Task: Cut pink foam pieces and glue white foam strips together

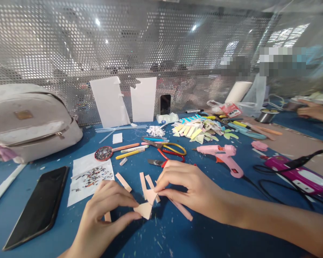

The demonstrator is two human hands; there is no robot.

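My left hand (107, 211) pinches a small cream-peach paper piece (144, 210) between thumb and fingers. A second pale paper piece (151, 195) is pinched in my right hand (185, 182). The two pieces meet or overlap at their edges; whether they are joined I cannot tell. Around my hands lie several peach strips (143, 184) on the blue table, one partly under my left hand. A pinkish strip (183, 210) lies below my right hand. Just beyond it are red-handled scissors (161, 162), partly hidden by that hand, and yellow-handled scissors (174, 147).
A pink glue gun (226, 156) and a magenta power strip (298, 172) with cables lie at right. Paper scraps (196, 129) are piled beyond. To the left are a phone (37, 208), a bead-covered sheet (83, 177) and a backpack (29, 125). Another person's hand (316, 111) is at far right.
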